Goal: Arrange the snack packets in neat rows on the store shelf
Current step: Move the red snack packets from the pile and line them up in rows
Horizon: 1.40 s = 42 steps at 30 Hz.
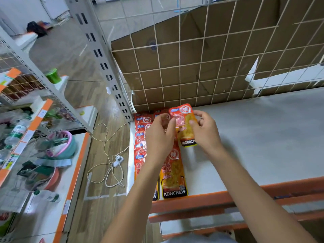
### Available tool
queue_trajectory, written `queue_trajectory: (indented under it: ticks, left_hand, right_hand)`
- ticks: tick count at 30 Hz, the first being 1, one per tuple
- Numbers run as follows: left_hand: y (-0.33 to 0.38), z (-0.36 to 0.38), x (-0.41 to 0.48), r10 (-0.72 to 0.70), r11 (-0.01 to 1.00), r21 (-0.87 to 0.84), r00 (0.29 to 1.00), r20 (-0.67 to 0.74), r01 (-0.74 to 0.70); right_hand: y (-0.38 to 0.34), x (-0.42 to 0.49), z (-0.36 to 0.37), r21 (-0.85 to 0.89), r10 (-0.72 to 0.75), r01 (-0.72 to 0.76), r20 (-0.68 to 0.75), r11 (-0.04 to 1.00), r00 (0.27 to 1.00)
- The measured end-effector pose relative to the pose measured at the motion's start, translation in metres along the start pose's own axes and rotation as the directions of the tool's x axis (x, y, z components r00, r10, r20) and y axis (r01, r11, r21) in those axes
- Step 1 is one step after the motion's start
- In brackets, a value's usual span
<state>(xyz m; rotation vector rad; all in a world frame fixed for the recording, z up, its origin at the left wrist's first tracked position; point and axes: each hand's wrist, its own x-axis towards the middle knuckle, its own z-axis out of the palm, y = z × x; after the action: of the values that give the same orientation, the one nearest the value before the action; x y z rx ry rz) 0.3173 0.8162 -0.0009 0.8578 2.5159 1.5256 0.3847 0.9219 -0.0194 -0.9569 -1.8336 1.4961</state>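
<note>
Both bare arms are stretched out forward, hands side by side and close together. So the left hand [158, 137] pinches the packet [185, 127] on its left edge, while the right hand [206, 132] has its thumb on the front and fingers curled round the right edge.
</note>
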Motion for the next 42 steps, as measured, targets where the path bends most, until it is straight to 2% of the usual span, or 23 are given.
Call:
queue_trajectory:
  ticks: [2, 5, 12, 16, 19, 23, 27, 30, 33, 37, 40, 42]
  left_hand:
    - [-0.011, 0.002, 0.005, 0.144, 0.939, 0.312, 0.989, 0.021, -0.143]
    - [-0.020, 0.005, 0.004, 0.224, 0.824, 0.512, 0.969, 0.101, -0.244]
    - [-0.021, 0.012, 0.002, 0.202, 0.801, 0.562, 0.976, 0.075, -0.209]
    - [-0.022, 0.014, 0.001, 0.208, 0.798, 0.565, 0.976, 0.065, -0.208]
    - [-0.021, 0.014, -0.001, 0.197, 0.803, 0.558, 0.977, 0.084, -0.210]
    - [-0.021, 0.016, -0.002, 0.197, 0.795, 0.567, 0.975, 0.098, -0.217]
    - [-0.019, 0.014, -0.004, 0.194, 0.798, 0.561, 0.975, 0.104, -0.219]
    - [-0.019, 0.012, -0.006, 0.210, 0.800, 0.553, 0.972, 0.102, -0.231]
    - [-0.019, 0.009, -0.008, 0.216, 0.816, 0.528, 0.971, 0.100, -0.236]
    - [-0.009, 0.011, -0.010, 0.239, 0.842, 0.467, 0.963, 0.126, -0.271]
    - [0.004, 0.023, -0.014, 0.316, 0.842, 0.411, 0.937, 0.149, -0.349]
    - [0.015, 0.035, -0.020, 0.347, 0.837, 0.391, 0.924, 0.160, -0.382]
  right_hand:
    - [0.002, 0.022, -0.006, -0.156, 0.008, -0.023, -0.101, 0.987, 0.995]
    - [0.004, 0.045, -0.005, -0.315, 0.007, -0.020, -0.043, 0.949, 0.999]
    - [0.009, 0.062, 0.028, -0.560, -0.037, 0.102, 0.125, 0.823, 0.991]
    - [0.017, 0.063, 0.028, -0.751, -0.129, 0.216, 0.173, 0.624, 0.976]
    - [0.017, 0.061, 0.023, -0.800, -0.156, 0.275, 0.226, 0.534, 0.962]
    - [0.022, 0.054, 0.024, -0.852, -0.200, 0.294, 0.227, 0.432, 0.953]
    - [0.025, 0.050, 0.026, -0.886, -0.216, 0.270, 0.199, 0.378, 0.956]
    - [0.025, 0.047, 0.024, -0.873, -0.229, 0.242, 0.155, 0.423, 0.961]
    - [0.020, 0.038, 0.016, -0.804, -0.244, 0.201, 0.072, 0.559, 0.967]
    - [0.018, 0.003, -0.014, -0.716, -0.365, 0.202, -0.079, 0.668, 0.928]
    - [0.022, -0.030, -0.049, -0.675, -0.340, 0.144, -0.167, 0.723, 0.926]
    - [0.027, -0.048, -0.075, -0.680, -0.330, 0.112, -0.199, 0.725, 0.923]
